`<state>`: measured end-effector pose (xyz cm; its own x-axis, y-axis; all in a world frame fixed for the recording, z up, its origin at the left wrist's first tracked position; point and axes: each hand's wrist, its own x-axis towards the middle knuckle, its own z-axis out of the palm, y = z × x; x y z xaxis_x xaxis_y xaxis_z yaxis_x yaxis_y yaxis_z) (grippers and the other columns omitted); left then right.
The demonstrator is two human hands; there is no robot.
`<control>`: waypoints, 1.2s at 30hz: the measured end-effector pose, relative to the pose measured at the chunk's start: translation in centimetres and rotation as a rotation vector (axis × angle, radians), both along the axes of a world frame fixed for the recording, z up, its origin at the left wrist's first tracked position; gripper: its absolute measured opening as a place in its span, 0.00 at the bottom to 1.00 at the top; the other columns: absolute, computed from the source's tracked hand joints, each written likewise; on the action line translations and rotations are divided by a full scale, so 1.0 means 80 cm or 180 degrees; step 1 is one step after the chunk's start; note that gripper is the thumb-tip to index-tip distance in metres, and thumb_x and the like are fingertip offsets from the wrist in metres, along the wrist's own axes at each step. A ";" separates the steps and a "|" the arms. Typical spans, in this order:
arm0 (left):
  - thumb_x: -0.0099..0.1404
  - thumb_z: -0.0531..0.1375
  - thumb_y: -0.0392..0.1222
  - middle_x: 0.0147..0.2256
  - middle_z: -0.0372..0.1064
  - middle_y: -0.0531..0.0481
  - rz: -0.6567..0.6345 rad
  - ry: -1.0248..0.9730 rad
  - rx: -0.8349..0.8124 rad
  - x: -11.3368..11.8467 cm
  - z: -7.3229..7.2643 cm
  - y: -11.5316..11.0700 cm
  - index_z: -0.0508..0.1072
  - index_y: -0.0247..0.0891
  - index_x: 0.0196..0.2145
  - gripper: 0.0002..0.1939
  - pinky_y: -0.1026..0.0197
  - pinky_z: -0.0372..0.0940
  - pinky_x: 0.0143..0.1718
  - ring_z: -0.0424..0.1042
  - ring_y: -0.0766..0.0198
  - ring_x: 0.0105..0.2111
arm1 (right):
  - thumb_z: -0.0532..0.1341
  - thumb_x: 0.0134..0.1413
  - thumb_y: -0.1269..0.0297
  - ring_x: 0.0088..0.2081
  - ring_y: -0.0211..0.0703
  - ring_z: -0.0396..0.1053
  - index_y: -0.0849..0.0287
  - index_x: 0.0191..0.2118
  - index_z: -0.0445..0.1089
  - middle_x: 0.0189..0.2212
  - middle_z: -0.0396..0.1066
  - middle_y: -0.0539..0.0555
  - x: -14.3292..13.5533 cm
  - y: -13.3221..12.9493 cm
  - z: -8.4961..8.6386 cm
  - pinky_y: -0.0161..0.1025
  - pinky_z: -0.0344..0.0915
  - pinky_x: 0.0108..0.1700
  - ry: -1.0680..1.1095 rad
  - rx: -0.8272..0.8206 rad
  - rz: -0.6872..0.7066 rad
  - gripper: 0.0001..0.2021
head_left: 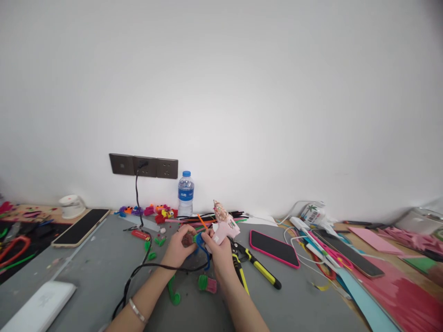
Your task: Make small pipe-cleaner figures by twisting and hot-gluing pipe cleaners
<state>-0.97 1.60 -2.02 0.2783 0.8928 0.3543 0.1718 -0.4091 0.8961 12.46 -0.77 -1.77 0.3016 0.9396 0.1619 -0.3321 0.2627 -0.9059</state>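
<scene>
My left hand [180,245], with a bracelet on its wrist, is closed at the side of a small blue and green fuzzy piece [199,239]. My right hand [217,249] is wrapped round a pale pink glue gun [226,228], its crusted end tilted up and away. The right thumb and fingers also meet the blue piece. An orange stick [202,222] rises just behind the hands. A black cable [155,265] runs across under them. Below lie a green and pink fuzzy piece [207,283] and a green curled piece [175,297].
Yellow-black pliers [265,272] and a pink-edged phone [274,249] lie to the right. A water bottle [186,193] stands by the wall, near sockets [143,166] with the cable plugged in. Another phone [81,227] and a white power bank [39,306] are left. Another person's hand [436,273] is far right.
</scene>
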 end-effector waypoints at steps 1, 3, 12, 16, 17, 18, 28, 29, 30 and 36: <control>0.53 0.60 0.35 0.28 0.63 0.55 0.0006 0.0060 0.0052 0.000 0.001 -0.001 0.68 0.39 0.31 0.06 0.65 0.61 0.26 0.65 0.66 0.25 | 0.70 0.36 0.58 0.24 0.35 0.57 0.58 0.20 0.57 0.20 0.60 0.46 0.000 0.000 0.001 0.34 0.57 0.27 -0.0058 0.0010 -0.0008 0.19; 0.53 0.60 0.35 0.28 0.66 0.54 0.0003 0.0175 0.0126 0.000 0.002 -0.002 0.70 0.40 0.31 0.06 0.65 0.62 0.27 0.67 0.65 0.25 | 0.70 0.35 0.57 0.23 0.35 0.57 0.58 0.19 0.57 0.20 0.59 0.45 0.001 0.000 0.001 0.34 0.57 0.27 -0.0089 -0.0019 -0.0029 0.20; 0.52 0.63 0.40 0.28 0.71 0.51 0.0390 0.0181 0.0241 0.000 0.005 -0.001 0.73 0.41 0.30 0.05 0.64 0.62 0.24 0.69 0.63 0.24 | 0.72 0.30 0.55 0.21 0.35 0.58 0.57 0.22 0.58 0.19 0.60 0.45 0.020 0.011 -0.010 0.34 0.58 0.25 0.0208 -0.0465 -0.0375 0.21; 0.53 0.63 0.43 0.30 0.72 0.50 0.0662 0.0000 0.0106 -0.003 -0.005 0.007 0.72 0.40 0.31 0.07 0.63 0.65 0.26 0.71 0.60 0.29 | 0.71 0.32 0.50 0.21 0.38 0.60 0.59 0.23 0.62 0.16 0.62 0.46 0.039 0.007 0.000 0.35 0.57 0.24 -0.0332 -0.0658 -0.0538 0.21; 0.53 0.63 0.43 0.30 0.73 0.50 0.0676 -0.0075 0.0032 -0.003 -0.009 0.010 0.72 0.40 0.31 0.08 0.63 0.66 0.27 0.72 0.60 0.30 | 0.70 0.32 0.48 0.22 0.40 0.62 0.59 0.24 0.64 0.16 0.64 0.47 0.042 0.006 0.004 0.35 0.58 0.24 -0.0496 -0.0653 -0.0561 0.21; 0.53 0.64 0.43 0.30 0.73 0.50 0.0661 -0.0165 -0.0048 -0.003 -0.012 0.012 0.72 0.40 0.31 0.08 0.62 0.68 0.28 0.72 0.59 0.30 | 0.70 0.32 0.47 0.22 0.41 0.64 0.59 0.25 0.65 0.17 0.66 0.48 0.043 0.004 0.008 0.36 0.59 0.24 -0.0610 -0.0615 -0.0567 0.22; 0.53 0.66 0.45 0.34 0.77 0.46 0.0587 -0.1012 -0.0221 -0.020 -0.007 0.026 0.73 0.38 0.34 0.12 0.53 0.70 0.42 0.76 0.55 0.37 | 0.62 0.46 0.39 0.10 0.28 0.45 0.61 0.40 0.65 0.10 0.50 0.37 0.020 -0.016 0.029 0.28 0.43 0.14 0.0051 -0.0234 0.0857 0.28; 0.53 0.66 0.45 0.35 0.77 0.45 0.0637 -0.1060 -0.0221 -0.023 -0.005 0.027 0.73 0.38 0.34 0.12 0.53 0.70 0.42 0.76 0.55 0.38 | 0.60 0.47 0.38 0.10 0.27 0.44 0.61 0.38 0.65 0.09 0.50 0.37 0.015 -0.018 0.027 0.28 0.42 0.13 0.0033 -0.0268 0.1033 0.27; 0.52 0.66 0.45 0.35 0.77 0.45 0.0697 -0.1116 -0.0229 -0.025 -0.004 0.028 0.73 0.38 0.35 0.13 0.53 0.70 0.42 0.76 0.55 0.38 | 0.60 0.47 0.37 0.09 0.27 0.43 0.61 0.36 0.65 0.09 0.49 0.37 0.011 -0.020 0.026 0.28 0.42 0.13 -0.0022 -0.0298 0.1171 0.27; 0.49 0.67 0.43 0.33 0.77 0.46 0.0960 -0.1258 -0.0228 -0.033 -0.002 0.032 0.74 0.37 0.35 0.14 0.55 0.70 0.40 0.76 0.54 0.36 | 0.60 0.45 0.36 0.09 0.26 0.41 0.61 0.31 0.65 0.08 0.49 0.37 -0.009 -0.027 0.016 0.27 0.43 0.11 -0.0359 -0.0548 0.1349 0.28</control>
<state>-3.63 4.13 -2.18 -0.1390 0.9387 0.3155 -0.0852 -0.3287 0.9406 11.77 -2.90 -0.50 -0.1251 0.9921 0.0025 -0.2747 -0.0322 -0.9610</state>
